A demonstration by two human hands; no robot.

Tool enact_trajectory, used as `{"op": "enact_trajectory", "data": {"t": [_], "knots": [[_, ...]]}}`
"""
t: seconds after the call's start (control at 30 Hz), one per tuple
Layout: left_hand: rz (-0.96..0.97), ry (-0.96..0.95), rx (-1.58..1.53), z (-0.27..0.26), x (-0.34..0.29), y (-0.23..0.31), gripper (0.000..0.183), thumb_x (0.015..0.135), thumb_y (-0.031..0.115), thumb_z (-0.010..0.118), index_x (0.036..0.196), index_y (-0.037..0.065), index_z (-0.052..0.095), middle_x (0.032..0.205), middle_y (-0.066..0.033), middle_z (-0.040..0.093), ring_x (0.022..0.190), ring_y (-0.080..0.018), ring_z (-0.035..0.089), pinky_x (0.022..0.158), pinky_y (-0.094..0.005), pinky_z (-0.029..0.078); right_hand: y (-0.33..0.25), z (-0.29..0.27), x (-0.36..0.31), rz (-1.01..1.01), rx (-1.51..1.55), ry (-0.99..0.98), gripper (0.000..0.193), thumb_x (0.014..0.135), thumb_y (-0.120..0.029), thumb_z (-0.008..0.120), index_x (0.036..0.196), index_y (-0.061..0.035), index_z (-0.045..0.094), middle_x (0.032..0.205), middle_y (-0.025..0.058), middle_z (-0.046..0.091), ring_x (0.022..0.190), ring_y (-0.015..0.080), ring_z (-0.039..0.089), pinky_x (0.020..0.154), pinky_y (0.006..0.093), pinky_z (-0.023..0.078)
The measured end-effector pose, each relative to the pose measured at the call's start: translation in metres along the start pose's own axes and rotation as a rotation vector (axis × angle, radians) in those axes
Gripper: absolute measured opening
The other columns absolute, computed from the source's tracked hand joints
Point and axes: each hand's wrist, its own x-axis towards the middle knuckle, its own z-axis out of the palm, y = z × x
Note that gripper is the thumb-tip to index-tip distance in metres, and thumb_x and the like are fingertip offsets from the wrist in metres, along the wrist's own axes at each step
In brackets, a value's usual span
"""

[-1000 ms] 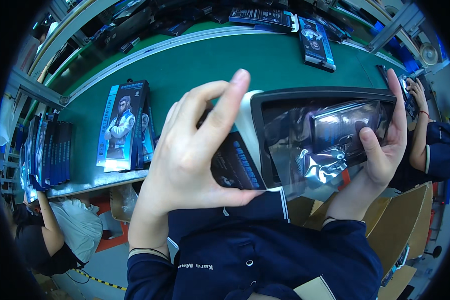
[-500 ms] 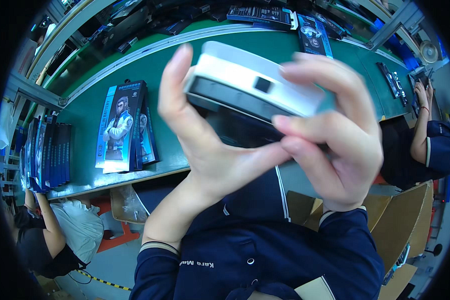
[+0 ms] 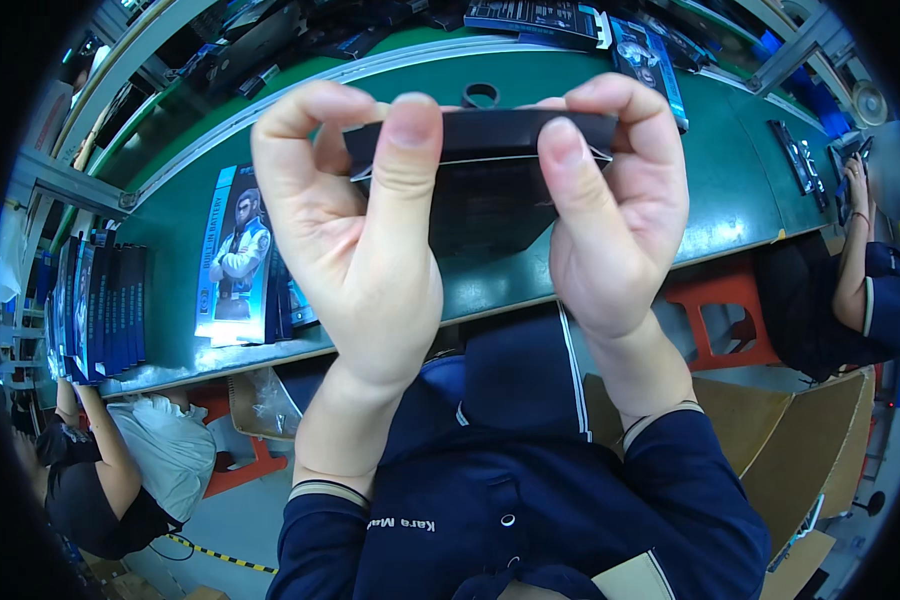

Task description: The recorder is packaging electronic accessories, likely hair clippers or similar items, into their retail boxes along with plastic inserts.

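My left hand (image 3: 370, 230) and my right hand (image 3: 615, 220) grip a dark flat packaging box (image 3: 495, 135) by its two ends, raised over the green table. Its dark closing flap faces me, with both thumbs pressed on it and the fingers curled behind. A thin pale edge shows under the flap near each corner. Beyond the flap a small dark loop-shaped tab (image 3: 481, 95) sticks up. The box's front picture, if any, is turned out of sight. Left of my left hand lie printed blue-and-black boxes (image 3: 238, 262), one overlapping another.
A row of upright boxes (image 3: 115, 305) stands at the table's left end. More boxes (image 3: 535, 18) lie at the back by the rail. An open cardboard carton (image 3: 810, 430) sits at lower right. Co-workers are at both sides, one's hand (image 3: 858, 185) at the right. A red stool (image 3: 720, 315) stands nearby.
The box has turned from showing its pale open end and inner flaps to showing its dark flap closed over. My right hand has moved from the near edge to the right end.
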Motion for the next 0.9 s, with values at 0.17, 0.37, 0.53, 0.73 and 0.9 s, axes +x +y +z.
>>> {"op": "enact_trajectory", "data": {"t": [0.17, 0.37, 0.53, 0.73, 0.9], "knots": [[0.147, -0.086, 0.011, -0.010, 0.006, -0.015, 0.021, 0.094, 0.017, 0.066, 0.102, 0.004, 0.051, 0.106, -0.0178, 0.066, 0.099, -0.0190, 0.065, 0.092, -0.0295, 0.047, 0.020, -0.024, 0.002, -0.351, -0.477, -0.132, 0.034, 0.086, -0.002, 0.072, 0.112, -0.0041, 0.050, 0.102, 0.0089, 0.059, 0.092, 0.0140, 0.059, 0.081, 0.0264, 0.048], [-0.286, -0.856, 0.118, -0.033, -0.031, -0.042, 0.113, 0.067, 0.013, 0.083, 0.152, -0.002, 0.011, 0.153, -0.0250, 0.028, 0.142, -0.0328, 0.030, 0.115, -0.0420, 0.027, 0.024, -0.028, 0.004, -0.001, 0.051, -0.090, 0.032, 0.097, -0.012, 0.060, 0.126, -0.0050, 0.047, 0.106, 0.0060, 0.056, 0.095, 0.0082, 0.056, 0.082, 0.0238, 0.046], [0.162, -0.569, 0.967, -0.025, -0.031, 0.016, 0.096, 0.064, 0.011, 0.075, 0.150, 0.001, 0.033, 0.143, -0.0246, 0.039, 0.133, -0.0342, 0.038, 0.109, -0.0430, 0.033, 0.055, -0.102, 0.041, -0.371, -1.461, -0.279, 0.064, 0.087, -0.050, 0.065, 0.134, -0.0099, 0.051, 0.132, 0.0181, 0.052, 0.124, 0.0341, 0.048, 0.104, 0.0467, 0.037], [-0.122, -0.243, 1.574, -0.117, -0.002, 0.077, 0.076, 0.070, 0.009, 0.071, 0.143, 0.012, 0.049, 0.137, -0.0287, 0.045, 0.119, -0.0401, 0.054, 0.101, -0.0415, 0.042, 0.020, -0.229, 0.041, 0.282, -1.928, -0.240, 0.079, 0.090, -0.060, 0.055, 0.146, -0.0070, 0.039, 0.150, 0.0211, 0.039, 0.128, 0.0455, 0.046, 0.103, 0.0535, 0.042], [0.118, -0.514, 2.149, -0.089, -0.008, 0.046, 0.083, 0.068, 0.025, 0.083, 0.142, 0.013, 0.049, 0.142, -0.0261, 0.045, 0.133, -0.0423, 0.041, 0.108, -0.0496, 0.033, -0.026, -0.116, -0.034, 0.118, -1.688, -0.407, 0.049, 0.077, -0.043, 0.074, 0.096, -0.0021, 0.056, 0.102, 0.0186, 0.057, 0.091, 0.0366, 0.056, 0.080, 0.0438, 0.048]]}}
